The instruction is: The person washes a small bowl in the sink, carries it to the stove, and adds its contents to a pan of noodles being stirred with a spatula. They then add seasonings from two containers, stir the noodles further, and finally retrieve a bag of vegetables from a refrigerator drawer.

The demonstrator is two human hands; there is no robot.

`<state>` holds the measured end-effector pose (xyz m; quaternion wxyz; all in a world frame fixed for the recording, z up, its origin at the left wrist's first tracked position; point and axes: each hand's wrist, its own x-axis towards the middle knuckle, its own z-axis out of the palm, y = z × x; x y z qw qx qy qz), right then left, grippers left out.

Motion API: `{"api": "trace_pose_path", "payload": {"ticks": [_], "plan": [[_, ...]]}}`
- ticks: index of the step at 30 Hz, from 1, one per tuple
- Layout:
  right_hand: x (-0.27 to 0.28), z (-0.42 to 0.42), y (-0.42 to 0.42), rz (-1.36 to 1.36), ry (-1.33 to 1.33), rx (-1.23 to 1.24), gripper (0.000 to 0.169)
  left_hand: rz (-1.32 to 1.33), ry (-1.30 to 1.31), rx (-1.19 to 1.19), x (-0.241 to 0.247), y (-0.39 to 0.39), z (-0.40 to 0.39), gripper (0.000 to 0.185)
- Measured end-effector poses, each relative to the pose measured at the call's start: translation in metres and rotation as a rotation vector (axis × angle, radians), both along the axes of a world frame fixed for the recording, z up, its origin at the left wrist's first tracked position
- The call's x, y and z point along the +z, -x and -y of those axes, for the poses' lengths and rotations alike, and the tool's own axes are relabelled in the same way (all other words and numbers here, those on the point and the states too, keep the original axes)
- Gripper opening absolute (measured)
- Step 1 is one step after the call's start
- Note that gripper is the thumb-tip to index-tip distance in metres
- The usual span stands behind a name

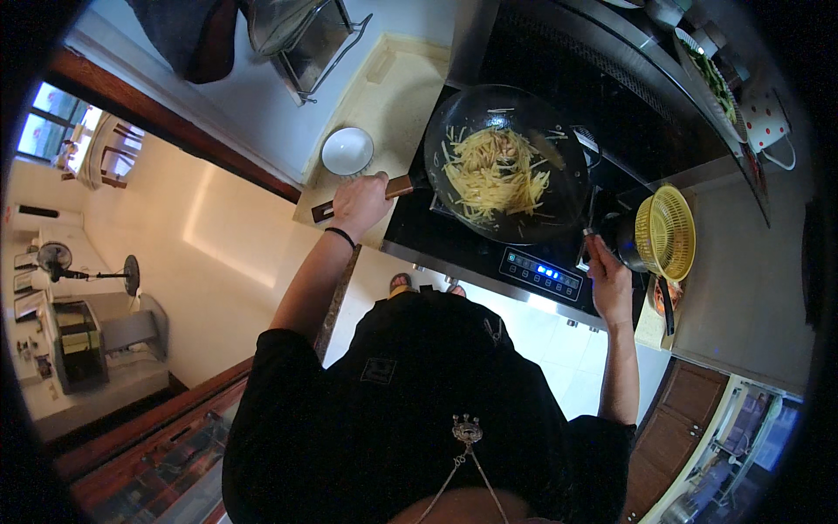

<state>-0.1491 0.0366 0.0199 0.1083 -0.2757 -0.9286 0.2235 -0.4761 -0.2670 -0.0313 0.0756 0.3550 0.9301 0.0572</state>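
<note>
A dark wok [563, 190] stands on the black stove, holding pale yellow shredded strips, probably potato [491, 170], with a few pinkish-brown pieces among them. My left hand [361, 200] is closed round the wok's wooden handle [399, 187]. In my right hand [609, 278], at the wok's right side, is the handle of a cooking utensil [588, 232]. Its working end is blurred or hidden at the wok. A white bowl [347, 151] rests on the counter just beyond my left hand.
Right of my right hand, a yellow plastic colander [666, 232] sits over a dark pan whose handle [666, 306] points toward me. The lit stove control panel [541, 272] lies at the front. A plate of green vegetables [710, 82] and a dotted mug [767, 124] are at upper right.
</note>
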Motion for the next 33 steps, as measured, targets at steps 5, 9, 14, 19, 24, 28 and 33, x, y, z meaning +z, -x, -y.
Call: {"api": "trace_pose_path", "payload": {"ticks": [5,9,14,19,24,28,33], "plan": [[0.016,-0.014,0.041,0.004,0.848,-0.293,0.037,-0.005,-0.032,-0.011,-0.006,0.003,0.000,0.020],[-0.007,0.004,0.051,0.013,0.441,0.094,0.043,-0.011,-0.041,-0.039,0.001,0.001,-0.005,0.021],[0.065,0.040,0.013,0.339,-0.214,0.217,0.047,-0.007,-0.032,-0.020,-0.011,0.004,0.006,0.025],[0.072,0.045,-0.010,0.186,-0.394,0.316,0.045,0.027,-0.005,-0.003,-0.007,0.003,0.000,0.025],[0.028,0.032,0.022,0.306,-0.508,0.244,0.051,0.006,-0.031,-0.023,-0.001,0.004,-0.003,0.022],[0.046,0.021,0.005,0.173,-0.434,0.209,0.057,-0.009,0.022,-0.008,-0.004,0.003,0.001,0.025],[0.041,0.031,0.007,0.279,-0.485,0.271,0.056,-0.012,-0.056,-0.007,-0.012,0.004,0.000,0.022]]}}
